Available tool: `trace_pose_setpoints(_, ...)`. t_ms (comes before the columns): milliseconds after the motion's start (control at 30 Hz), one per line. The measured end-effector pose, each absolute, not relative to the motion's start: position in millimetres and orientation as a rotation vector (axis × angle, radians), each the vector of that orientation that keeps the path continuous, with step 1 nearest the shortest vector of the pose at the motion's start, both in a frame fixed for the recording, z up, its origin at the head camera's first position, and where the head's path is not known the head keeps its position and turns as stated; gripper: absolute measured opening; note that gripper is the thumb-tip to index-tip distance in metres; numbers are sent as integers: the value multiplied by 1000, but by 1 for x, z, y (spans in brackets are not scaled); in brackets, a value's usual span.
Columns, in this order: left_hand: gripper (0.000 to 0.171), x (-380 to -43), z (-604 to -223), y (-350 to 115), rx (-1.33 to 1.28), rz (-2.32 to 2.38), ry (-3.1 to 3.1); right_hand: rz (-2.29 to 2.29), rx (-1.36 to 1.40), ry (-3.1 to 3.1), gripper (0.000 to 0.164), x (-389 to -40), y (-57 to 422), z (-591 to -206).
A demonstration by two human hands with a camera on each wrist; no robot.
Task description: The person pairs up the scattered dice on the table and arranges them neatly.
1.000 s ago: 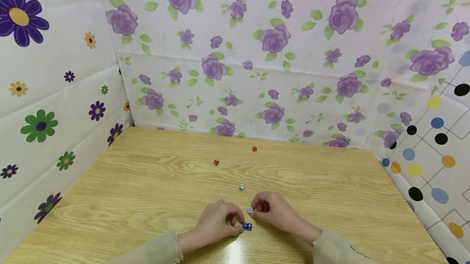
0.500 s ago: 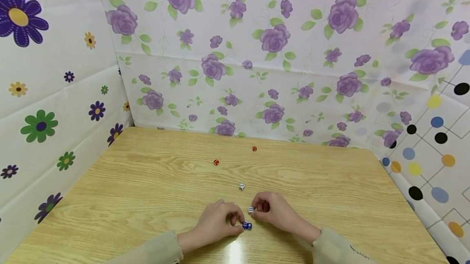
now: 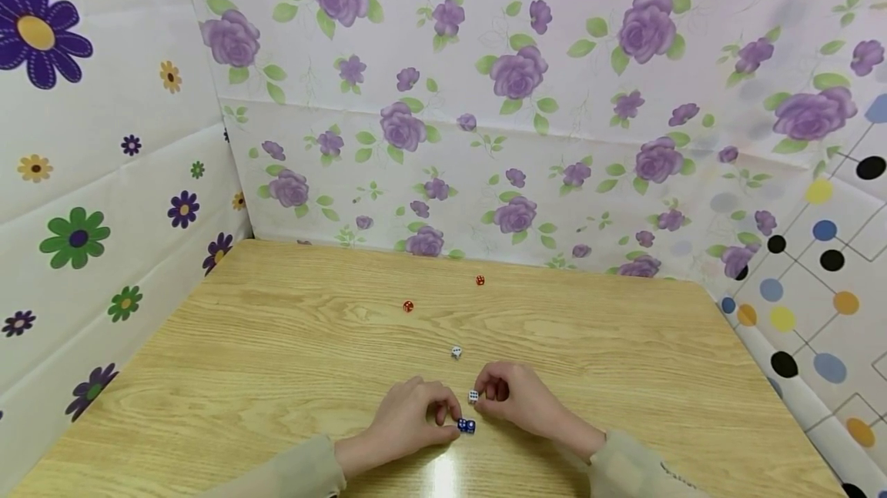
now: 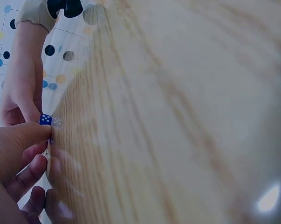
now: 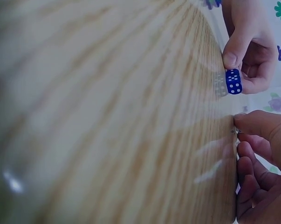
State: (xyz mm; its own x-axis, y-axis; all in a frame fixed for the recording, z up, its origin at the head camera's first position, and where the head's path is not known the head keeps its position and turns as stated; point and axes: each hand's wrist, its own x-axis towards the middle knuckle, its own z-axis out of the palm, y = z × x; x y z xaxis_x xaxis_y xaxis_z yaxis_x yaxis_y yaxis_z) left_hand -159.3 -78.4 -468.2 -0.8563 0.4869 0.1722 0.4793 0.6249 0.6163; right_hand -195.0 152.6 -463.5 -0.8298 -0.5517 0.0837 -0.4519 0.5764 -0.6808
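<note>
Two blue dice sit side by side on the wooden table, the left blue die [image 3: 461, 425] touching the right blue die [image 3: 471, 427]. My left hand [image 3: 413, 417] pinches the left one between thumb and finger. In the right wrist view the blue pair [image 5: 233, 81] shows white dots beside the left hand's thumb. Just beyond the pair, a white die [image 3: 473, 396] showing six dots is pinched by the fingertips of my right hand [image 3: 516, 399]; in the right wrist view those fingers mostly hide it. A second white die [image 3: 456, 352] lies a little farther off, apart from both hands.
Toward the back of the table [image 3: 312, 329] lie two separate red dice, one red die [image 3: 408, 306] left of centre and another red die [image 3: 480, 280] near the far edge. Flower-printed cloth [image 3: 443, 136] stands behind the table, with patterned cloth on both sides.
</note>
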Motion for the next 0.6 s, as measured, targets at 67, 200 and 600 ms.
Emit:
trace_pose_setpoints(67,15,-159,-469,-78,839,1067,2822,-1094,-856,2665,10,-195,153,-464)
trace_pose_setpoints(200,15,-159,-470,-79,839,1068,2822,-1097,-857,2659,10,-196,152,-464)
trace_pose_setpoints(600,15,-160,-470,-79,829,1057,2824,-1083,-848,2665,11,-195,153,-463)
